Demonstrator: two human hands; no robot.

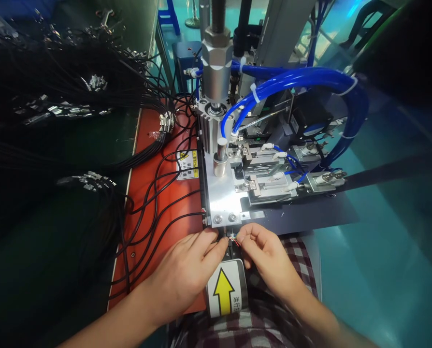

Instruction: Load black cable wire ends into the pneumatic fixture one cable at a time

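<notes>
My right hand (263, 251) is closed in a pinch on thin wires (237, 242), one of them red, at the front edge of the machine. Beside it, my left hand (190, 261) has its fingers bent and its thumb tip close to a small light-coloured piece (232, 236) by the wires. What the left fingertips hold, if anything, is hidden. Both hands are just in front of a metal plate (219, 193) with two bolts. Below the fingertips lies a white label with a yellow arrow (223, 292).
Black cables (156, 193) run across the orange machine cover (143, 169) on the left, with bundles of metal-ended cables (93, 180) beyond. Blue air hoses (303, 77) arch over pneumatic cylinders (270, 191) on the right. A vertical metal press shaft (217, 67) stands behind the plate.
</notes>
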